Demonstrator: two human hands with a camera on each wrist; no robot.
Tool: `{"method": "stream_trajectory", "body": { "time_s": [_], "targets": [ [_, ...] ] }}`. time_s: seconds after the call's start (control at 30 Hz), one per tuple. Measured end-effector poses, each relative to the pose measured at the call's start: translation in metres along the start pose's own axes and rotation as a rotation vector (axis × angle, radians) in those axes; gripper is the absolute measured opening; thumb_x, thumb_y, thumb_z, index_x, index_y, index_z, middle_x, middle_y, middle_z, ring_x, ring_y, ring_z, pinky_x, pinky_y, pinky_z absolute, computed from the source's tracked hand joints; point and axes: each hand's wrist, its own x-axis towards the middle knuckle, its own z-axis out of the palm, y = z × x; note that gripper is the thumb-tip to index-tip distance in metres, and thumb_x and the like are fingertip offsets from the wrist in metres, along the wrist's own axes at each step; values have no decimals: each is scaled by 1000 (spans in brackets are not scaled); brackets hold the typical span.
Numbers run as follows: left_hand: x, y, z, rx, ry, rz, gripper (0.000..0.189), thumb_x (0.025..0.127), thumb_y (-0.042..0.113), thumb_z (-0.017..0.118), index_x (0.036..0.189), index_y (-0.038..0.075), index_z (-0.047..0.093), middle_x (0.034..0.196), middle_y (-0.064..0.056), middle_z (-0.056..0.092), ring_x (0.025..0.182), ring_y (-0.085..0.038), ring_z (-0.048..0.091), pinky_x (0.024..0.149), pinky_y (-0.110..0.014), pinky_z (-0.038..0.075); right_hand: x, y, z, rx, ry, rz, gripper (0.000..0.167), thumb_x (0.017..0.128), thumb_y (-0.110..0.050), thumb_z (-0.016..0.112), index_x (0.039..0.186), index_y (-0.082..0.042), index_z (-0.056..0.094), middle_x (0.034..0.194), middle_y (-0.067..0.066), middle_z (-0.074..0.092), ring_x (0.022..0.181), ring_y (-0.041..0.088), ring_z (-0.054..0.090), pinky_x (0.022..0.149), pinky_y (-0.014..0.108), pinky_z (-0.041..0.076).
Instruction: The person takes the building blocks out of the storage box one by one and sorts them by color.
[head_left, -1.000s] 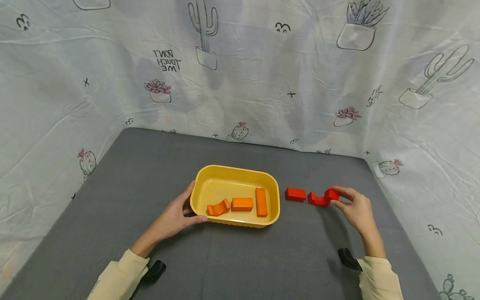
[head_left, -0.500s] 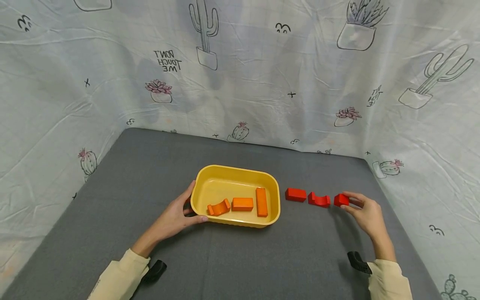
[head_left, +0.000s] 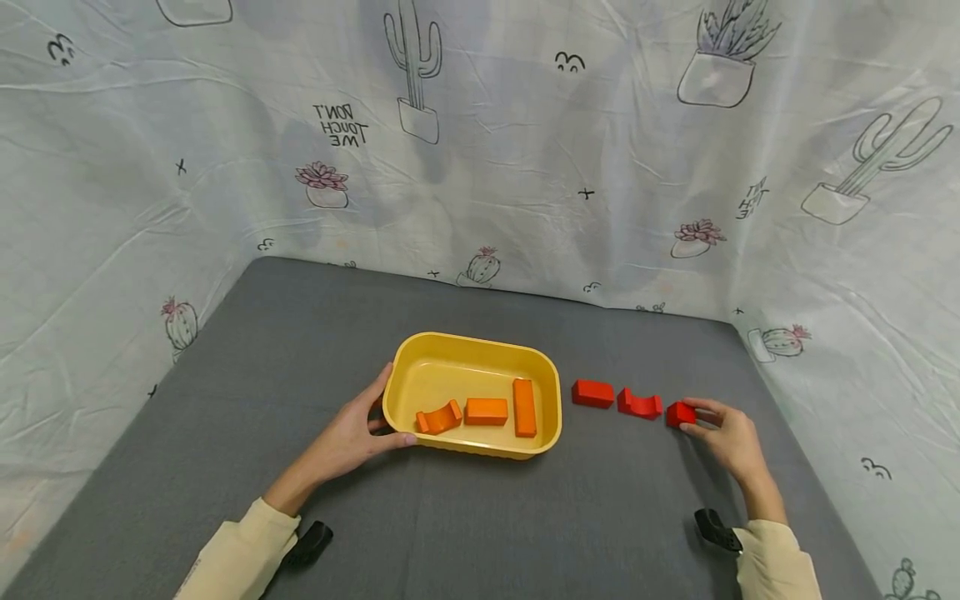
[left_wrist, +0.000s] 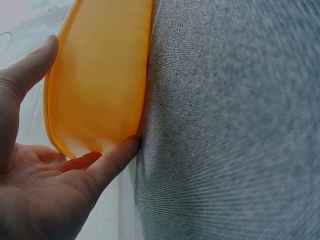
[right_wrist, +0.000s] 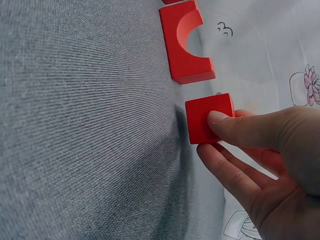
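A yellow plastic bin (head_left: 480, 342) stands on the grey cloth, holding an arched orange block (head_left: 438, 418), an orange rectangular block (head_left: 486, 411) and a long orange block (head_left: 524, 408). My left hand (head_left: 365, 421) grips its near left corner, thumb along the front rim and fingers against the left end (left_wrist: 100, 85). To the right, my right hand (head_left: 723, 433) pinches a small red block (right_wrist: 205, 117) between thumb and fingers, close to the cloth. Left of that block lies an arched red block (head_left: 640, 405), a small gap apart, and then a red rectangular block (head_left: 592, 393).
Grey cloth (head_left: 480, 525) covers the table. A white printed sheet (head_left: 495, 167) hangs behind and along both sides. Each wrist carries a black strap-like device, the left one (head_left: 309, 543) near the sleeve.
The red block in my right hand has moved right, off the right end of the arched red block, and then down towards the cloth. My left hand stays on the bin.
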Motion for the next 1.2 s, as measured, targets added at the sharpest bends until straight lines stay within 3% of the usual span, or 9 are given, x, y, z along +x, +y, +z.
{"method": "stream_trajectory", "body": {
  "time_s": [0.63, 0.8, 0.87, 1.03, 1.2],
  "targets": [
    [0, 1, 2, 4, 4, -9, 113, 79, 30, 84, 158, 10, 5, 161, -17, 16, 139, -34, 34, 97, -39, 50, 2, 8, 8, -10, 35, -17, 41, 82, 1, 75, 121, 6, 65, 114, 36, 62, 106, 51, 60, 74, 51, 57],
    [1, 0, 1, 2, 6, -8, 113, 80, 30, 83, 159, 14, 4, 161, -17, 16, 139, -34, 34, 97, -38, 50, 5, 8, 10, -4, 52, -34, 41, 82, 3, 74, 121, 7, 64, 116, 36, 61, 106, 51, 60, 71, 42, 58],
    [1, 0, 1, -2, 7, -10, 113, 80, 30, 83, 159, 13, 4, 161, -17, 16, 140, -34, 33, 97, -38, 50, 5, 7, 11, 9, 55, -38, 41, 82, 4, 74, 121, 8, 64, 117, 36, 61, 106, 51, 60, 70, 30, 58],
    [0, 0, 1, -4, 9, -17, 113, 79, 30, 83, 158, 10, 5, 161, -17, 15, 141, -34, 32, 97, -38, 50, 4, 7, 13, 48, 53, -52, 41, 82, 7, 74, 121, 10, 63, 117, 36, 61, 106, 51, 60, 66, 3, 41],
    [0, 0, 1, 3, 12, -18, 113, 79, 30, 83, 159, 12, 4, 161, -17, 15, 140, -34, 32, 98, -39, 49, 4, 7, 14, 69, 50, -61, 43, 82, 8, 73, 123, 11, 60, 117, 36, 61, 107, 50, 60, 66, -1, 37]
  ]
}}
